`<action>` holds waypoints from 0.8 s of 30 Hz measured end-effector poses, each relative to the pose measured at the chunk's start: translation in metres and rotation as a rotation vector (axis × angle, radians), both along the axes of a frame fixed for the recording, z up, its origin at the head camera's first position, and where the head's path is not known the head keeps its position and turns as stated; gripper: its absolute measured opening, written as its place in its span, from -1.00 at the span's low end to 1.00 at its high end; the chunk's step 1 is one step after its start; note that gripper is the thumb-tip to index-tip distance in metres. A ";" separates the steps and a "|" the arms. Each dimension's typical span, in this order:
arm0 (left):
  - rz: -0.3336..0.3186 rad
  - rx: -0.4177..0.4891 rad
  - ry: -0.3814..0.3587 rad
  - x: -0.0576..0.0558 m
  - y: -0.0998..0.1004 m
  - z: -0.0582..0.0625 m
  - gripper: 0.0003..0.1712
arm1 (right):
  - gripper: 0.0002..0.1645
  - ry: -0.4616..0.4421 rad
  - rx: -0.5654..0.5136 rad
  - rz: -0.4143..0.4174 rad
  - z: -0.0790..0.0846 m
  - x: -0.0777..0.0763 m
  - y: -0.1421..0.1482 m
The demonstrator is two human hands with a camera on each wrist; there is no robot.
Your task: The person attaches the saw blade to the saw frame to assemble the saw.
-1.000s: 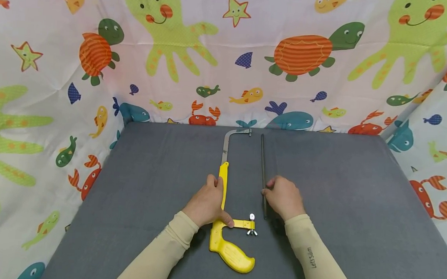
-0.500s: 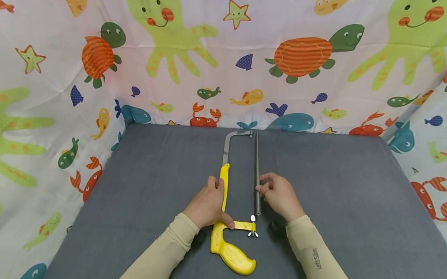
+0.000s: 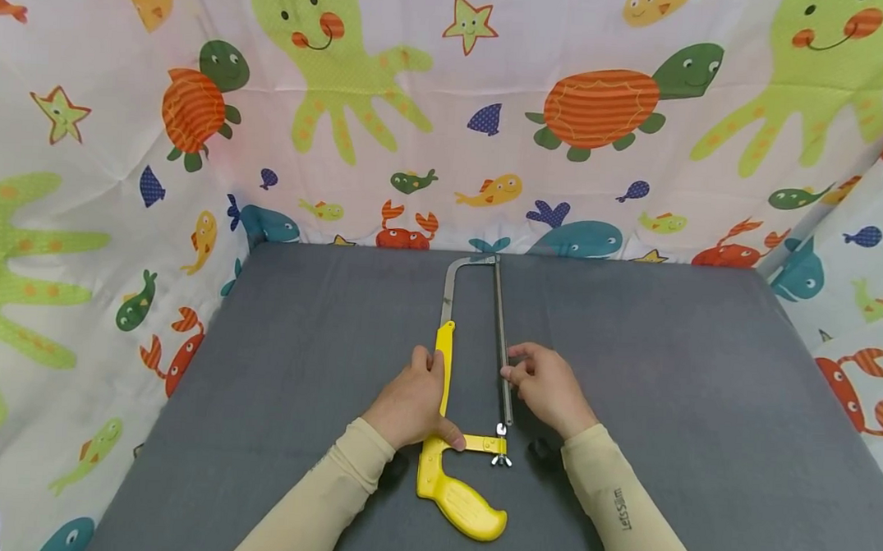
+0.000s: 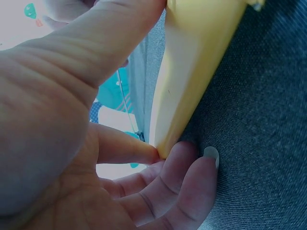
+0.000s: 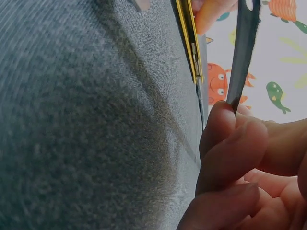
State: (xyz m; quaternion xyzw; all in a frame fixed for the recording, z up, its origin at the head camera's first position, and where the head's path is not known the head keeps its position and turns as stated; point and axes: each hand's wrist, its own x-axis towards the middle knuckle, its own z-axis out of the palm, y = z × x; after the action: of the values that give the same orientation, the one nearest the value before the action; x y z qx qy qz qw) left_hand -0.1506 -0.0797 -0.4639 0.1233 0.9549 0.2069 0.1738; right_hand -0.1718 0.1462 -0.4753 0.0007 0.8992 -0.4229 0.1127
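A hacksaw frame with a yellow handle [image 3: 468, 508] and a bare metal bow [image 3: 448, 296] lies on the grey table. My left hand [image 3: 406, 397] grips its yellow spine [image 4: 192, 62], fingers around the far side and thumb at the lower arm. My right hand [image 3: 551, 389] pinches a thin dark hacksaw blade [image 3: 500, 319] between thumb and fingers. The blade's far end overlaps the tip of the bow, and its near end is right by the wing-nut post [image 3: 501, 447]. In the right wrist view the blade [image 5: 244, 48] shows a toothed edge and an end hole.
The grey cloth-covered table [image 3: 673, 384] extends to both sides. A white curtain [image 3: 447, 144] printed with sea animals stands along the back and sides. A small dark object [image 3: 541, 451] lies beneath my right wrist.
My right hand has brought the hacksaw blade left, from beside the frame to its open side, and the blade's far end now meets the bow tip. My left hand stays on the frame.
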 end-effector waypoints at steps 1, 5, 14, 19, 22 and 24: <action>0.002 -0.001 0.000 0.000 0.000 0.001 0.63 | -0.59 0.001 0.003 0.001 0.000 0.000 0.000; 0.009 0.001 -0.001 0.000 0.001 0.002 0.63 | -0.59 -0.002 0.004 -0.001 0.000 -0.001 0.000; 0.008 -0.005 0.001 -0.002 0.003 0.003 0.64 | -0.58 -0.024 -0.011 -0.011 -0.001 -0.002 0.000; 0.008 0.001 -0.004 -0.002 0.004 0.004 0.66 | -0.58 -0.009 -0.008 -0.018 0.000 -0.002 0.001; 0.007 -0.010 -0.005 -0.001 0.003 0.002 0.67 | -0.58 -0.009 -0.011 -0.015 0.000 -0.001 0.001; 0.008 -0.016 -0.002 -0.001 0.002 0.000 0.68 | -0.58 -0.009 -0.015 -0.010 -0.001 0.000 0.001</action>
State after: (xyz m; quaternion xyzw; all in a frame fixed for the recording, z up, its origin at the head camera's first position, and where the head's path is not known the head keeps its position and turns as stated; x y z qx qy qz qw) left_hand -0.1511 -0.0774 -0.4635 0.1178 0.9569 0.1999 0.1748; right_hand -0.1717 0.1469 -0.4761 0.0062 0.8954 -0.4303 0.1144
